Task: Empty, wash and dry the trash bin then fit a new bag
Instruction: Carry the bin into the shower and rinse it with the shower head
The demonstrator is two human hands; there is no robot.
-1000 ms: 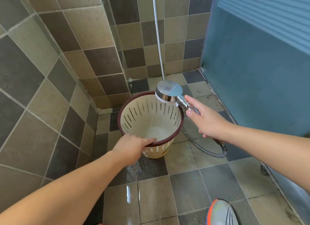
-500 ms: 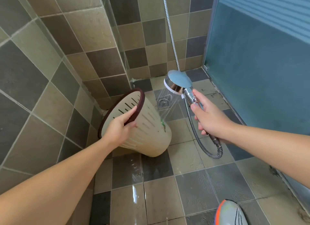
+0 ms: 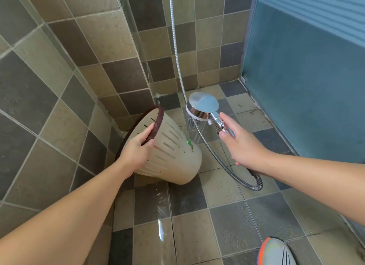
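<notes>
Nearest, at bottom edge: toe of a grey shoe [image 3: 276, 253] with orange trim, on wet tiled floor [image 3: 227, 225].

Left hand [image 3: 138, 150]: gripped the dark red rim [image 3: 158, 122] of the trash bin [image 3: 173, 160], thumb curled over the rim's outer face, fingers hidden inside the mouth. Bin: cream, slotted wall, tipped well over with mouth turned left toward the tiled wall [image 3: 49, 87] and base pointed right, near the floor in the corner; contact with the floor not discernible. Small green mark visible on the bin's upper wall.

Right hand [image 3: 243, 144]: closed round the chrome handle of the shower head [image 3: 203, 106], thumb laid along the handle. Spray face pointed down, water falling just beside the bin's base. Metal hose [image 3: 217, 158] looped below the wrist, then run up the far wall.

Farthest right: frosted blue panel [image 3: 306, 77].
</notes>
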